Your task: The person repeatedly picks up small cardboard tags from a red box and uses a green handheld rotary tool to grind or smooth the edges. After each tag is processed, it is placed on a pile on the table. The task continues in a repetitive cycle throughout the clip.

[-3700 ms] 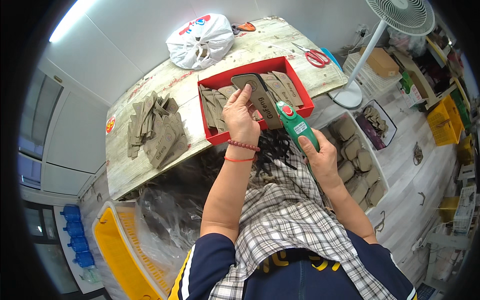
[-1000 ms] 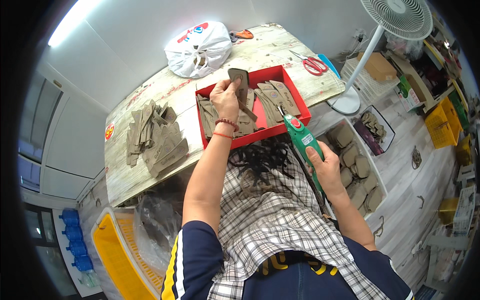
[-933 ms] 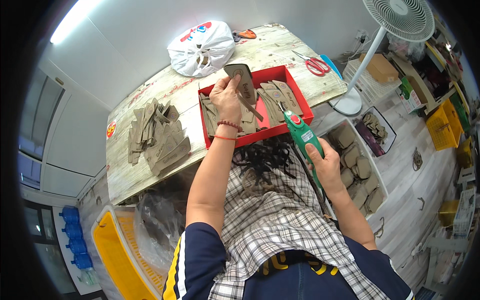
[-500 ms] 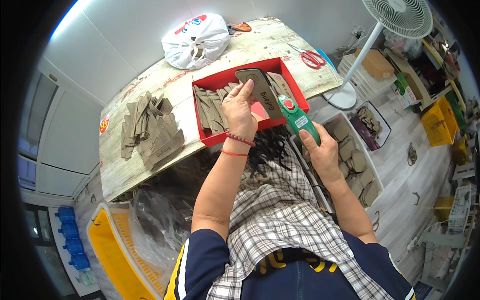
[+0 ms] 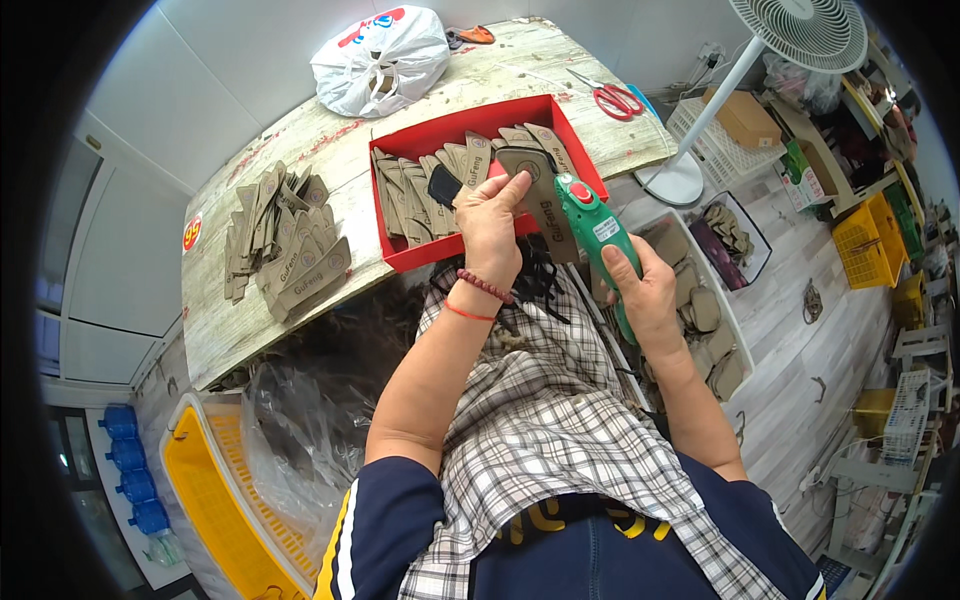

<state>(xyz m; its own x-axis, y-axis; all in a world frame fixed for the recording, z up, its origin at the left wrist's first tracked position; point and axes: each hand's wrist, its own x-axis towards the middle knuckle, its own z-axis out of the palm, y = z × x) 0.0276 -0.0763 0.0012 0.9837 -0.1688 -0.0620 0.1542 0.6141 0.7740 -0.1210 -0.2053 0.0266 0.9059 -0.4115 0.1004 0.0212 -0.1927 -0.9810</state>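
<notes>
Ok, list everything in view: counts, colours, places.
Table: one, pale, ahead
Box: one, red, on table
Box pieces: many, beige, inside box
Loose pile: one, beige, table left
Bag: one, white, table's far side
Scissors: one, red-handled, table's far right
Fan: one, white, right of table
Bin: one, white, floor right
Pads: many, beige, in bin
Crates: at least two, yellow, left and right
Bottles: four, blue, far left
Clutter: many, mixed, far right
Strip: one, black, by left hand
Flat piece: one, beige, left hand
Tool: one, green, right hand
Left hand: one, bare, on flat piece
Right hand: one, bare, on tool
</notes>
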